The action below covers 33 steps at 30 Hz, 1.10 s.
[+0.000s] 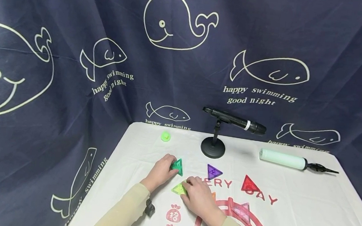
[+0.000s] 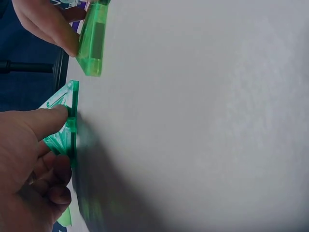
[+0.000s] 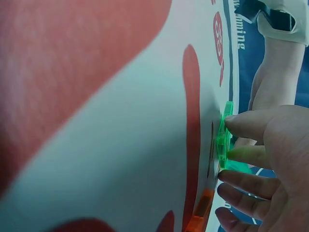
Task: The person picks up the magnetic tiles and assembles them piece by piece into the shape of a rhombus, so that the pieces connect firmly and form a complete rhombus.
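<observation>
Head view: L hand (image 1: 161, 171) grips the dark green tile (image 1: 179, 167), a see-thru triangle, thumb & fingers closed in on its L side, gap abt as narrow as the tile. R hand (image 1: 200, 196) holds the yellow-green tile (image 1: 179, 188), also a translucent triangle, lighter & limey, just below the other; tiles near each other but apart. Both over the white cloth (image 1: 314, 198), L of its red lettering. To the R: purple tile (image 1: 213, 172), red tile (image 1: 250, 184), pink tile (image 1: 242, 212), plus a bit of orange tile (image 1: 214, 195) by R hand. Mic on stand (image 1: 213, 147) behind, small green toy (image 1: 165, 136) back L, pale green pump (image 1: 282, 159) back R.

L wrist view: thumb pressed on dark green tile's face, other fingers curled; raised lines on the face, thick glossy edge. Yellow-green tile's thick clear edge shows up top, under R hand's fingers.

R wrist view: thumb & index pinch yellow-green tile, seen nearly edge-on; other fingers loosely bent, w/ gaps btwn. Can't tell if either tile touches the cloth.
</observation>
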{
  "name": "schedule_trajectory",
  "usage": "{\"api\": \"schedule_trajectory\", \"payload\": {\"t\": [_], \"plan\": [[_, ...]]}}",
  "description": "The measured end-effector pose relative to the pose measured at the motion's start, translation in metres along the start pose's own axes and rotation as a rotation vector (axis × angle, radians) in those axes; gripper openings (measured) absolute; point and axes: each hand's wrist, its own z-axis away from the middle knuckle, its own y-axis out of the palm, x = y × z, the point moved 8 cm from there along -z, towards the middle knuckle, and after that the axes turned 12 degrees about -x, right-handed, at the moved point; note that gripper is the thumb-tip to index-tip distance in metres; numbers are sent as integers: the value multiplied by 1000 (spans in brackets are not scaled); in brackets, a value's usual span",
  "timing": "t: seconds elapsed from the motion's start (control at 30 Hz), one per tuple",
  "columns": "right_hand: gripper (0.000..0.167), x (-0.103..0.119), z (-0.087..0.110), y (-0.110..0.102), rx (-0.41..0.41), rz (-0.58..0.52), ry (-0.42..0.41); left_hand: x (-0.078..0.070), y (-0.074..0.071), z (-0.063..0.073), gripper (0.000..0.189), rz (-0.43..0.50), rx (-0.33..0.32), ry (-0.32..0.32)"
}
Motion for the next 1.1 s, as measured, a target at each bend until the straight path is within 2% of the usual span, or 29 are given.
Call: {"api": "schedule_trajectory", "payload": {"t": [0.37, 0.6, 0.87, 1.1], "plan": [[39, -6, -6, 0, -16, 25, -17, -3, -3, 0, 26, 20, -43, -4], [36, -10, -11, 1, -18, 61, -16, -5, -1, 2, 13, 9, -57, 38], [32, -14, -15, 3, -3, 70, 3, -10, 0, 3, 13, -17, -73, 75], [28, -19, -22, 3, -40, 81, -11, -16, -1, 1, 9, -29, -99, 113]]}}
